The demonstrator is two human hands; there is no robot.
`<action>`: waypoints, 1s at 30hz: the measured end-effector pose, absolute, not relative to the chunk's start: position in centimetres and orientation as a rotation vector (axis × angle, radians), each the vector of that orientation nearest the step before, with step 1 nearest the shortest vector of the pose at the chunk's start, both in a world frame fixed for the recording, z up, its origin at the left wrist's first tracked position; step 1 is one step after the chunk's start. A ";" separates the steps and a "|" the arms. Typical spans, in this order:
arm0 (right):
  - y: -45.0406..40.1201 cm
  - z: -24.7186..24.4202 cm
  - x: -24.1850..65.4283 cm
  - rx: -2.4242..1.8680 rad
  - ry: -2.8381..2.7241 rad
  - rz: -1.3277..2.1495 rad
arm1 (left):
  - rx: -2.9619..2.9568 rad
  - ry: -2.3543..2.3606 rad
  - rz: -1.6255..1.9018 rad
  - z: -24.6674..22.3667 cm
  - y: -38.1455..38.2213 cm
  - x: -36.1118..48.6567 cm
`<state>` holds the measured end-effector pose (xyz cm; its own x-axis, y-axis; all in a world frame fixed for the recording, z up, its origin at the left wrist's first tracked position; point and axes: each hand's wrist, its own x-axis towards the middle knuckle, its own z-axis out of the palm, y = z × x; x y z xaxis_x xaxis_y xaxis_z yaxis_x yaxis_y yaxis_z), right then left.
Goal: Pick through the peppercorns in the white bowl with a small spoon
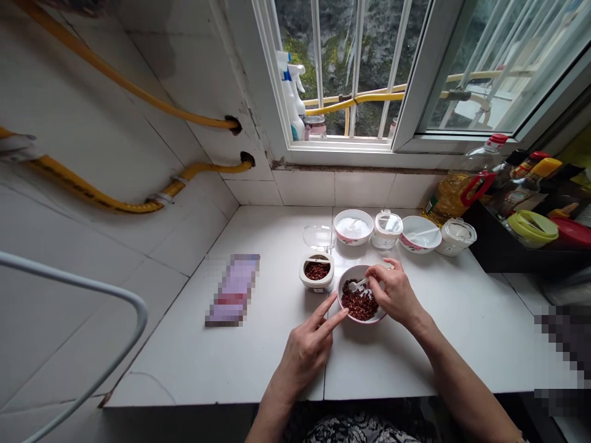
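My right hand [390, 291] pinches the handle of a small white spoon [354, 286]. The spoon's head rests in a white bowl [341, 282] with a pink rim, among dark red dried grains that look like peppercorns [361, 306]. My left hand [308, 344] has its fingers stretched out and apart, with fingertips against the bowl's left and near rim. Just left of the bowl stands a square seasoning jar [317, 285], its clear lid [319, 236] raised. Similar dark red grains fill it, and a white strip crosses its mouth.
Behind are a bowl of white powder [353, 227], a lidded jar [387, 229], a bowl with a white spoon [420, 237] and another jar [456, 237]. An oil bottle [455, 191] stands back right beside sauce bottles. A blurred purple packet [234, 289] lies left.
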<state>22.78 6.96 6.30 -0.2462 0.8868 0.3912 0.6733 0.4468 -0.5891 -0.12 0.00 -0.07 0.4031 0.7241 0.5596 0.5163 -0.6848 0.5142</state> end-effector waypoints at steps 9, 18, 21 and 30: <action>6.7 7.2 22.5 -1.363 -1.666 0.813 | 2.391 1.083 1.164 0.0 0.0 -0.1; 6.9 7.2 22.5 -1.351 -1.703 0.698 | 2.389 1.075 1.152 -0.1 0.0 -0.2; 6.9 7.2 22.5 -1.359 -1.641 0.822 | 2.393 1.072 1.152 -0.1 0.0 -0.2; 6.7 7.5 22.5 -1.348 -1.485 1.053 | 2.378 1.058 1.165 -0.1 0.0 -0.2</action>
<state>22.48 6.75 7.46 -0.0591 0.9970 0.0496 0.2826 0.0644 -0.9571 -0.19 0.00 -0.11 0.4035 0.7230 0.5607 0.4890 -0.6884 0.5357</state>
